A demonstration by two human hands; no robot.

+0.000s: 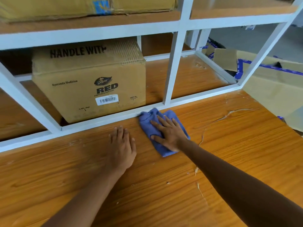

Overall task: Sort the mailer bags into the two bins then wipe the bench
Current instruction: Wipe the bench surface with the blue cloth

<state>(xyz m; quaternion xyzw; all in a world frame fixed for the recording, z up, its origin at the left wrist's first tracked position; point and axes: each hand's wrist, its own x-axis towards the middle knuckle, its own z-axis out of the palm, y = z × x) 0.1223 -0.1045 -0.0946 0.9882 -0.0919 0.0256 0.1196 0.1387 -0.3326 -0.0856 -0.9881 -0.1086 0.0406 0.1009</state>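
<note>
A crumpled blue cloth (148, 119) lies on the wooden bench (229, 153), its far edge touching the white frame rail. My right hand (168, 133) presses flat on the cloth with fingers spread and straight. My left hand (123, 145) rests flat on the bare bench just left of the cloth, fingers together. No mailer bags or bins are in view.
A white metal shelf frame (170, 69) rises along the bench's far edge. A cardboard box (88, 82) marked "RED" sits behind it on the lower shelf. Flattened cartons with blue tape (270, 79) lie beyond the bench at right. The bench surface shows cracks and scuffs.
</note>
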